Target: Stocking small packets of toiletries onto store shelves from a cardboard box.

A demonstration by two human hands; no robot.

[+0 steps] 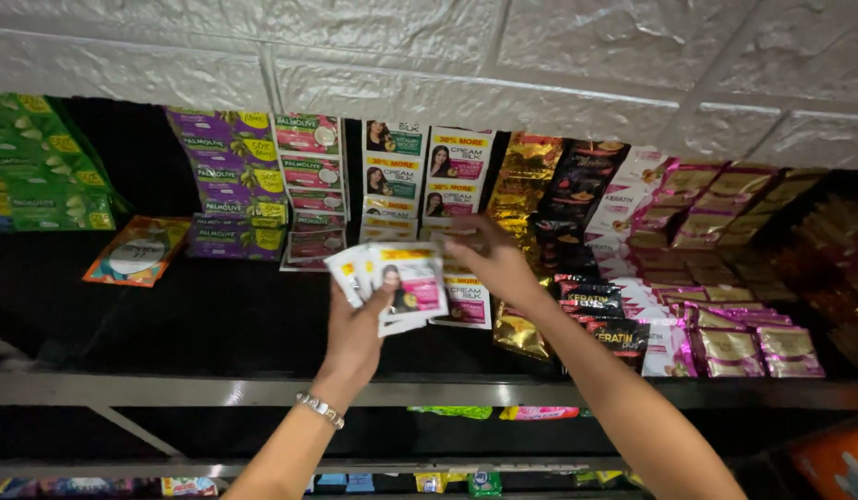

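Sachets [403, 285] fanned in your left hand [353, 341].
Your left fingers grip the white-and-pink packets; your right hand [492, 261] pinches one sachet strip [466, 301] on the shelf [216, 389].

Dark shelf [216, 315] carries sachet strips [309, 185], orange packet [137, 250], pink-gold sachets [725, 352].

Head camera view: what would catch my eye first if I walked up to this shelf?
Probably the two hands in the middle: the left hand holds a fan of white sachets with pink panels, while the right hand reaches to the hanging strips just behind. Around them, colourful sachet strips line the dark shelf: green ones far left, purple ones beside them, and gold and pink packs at right.
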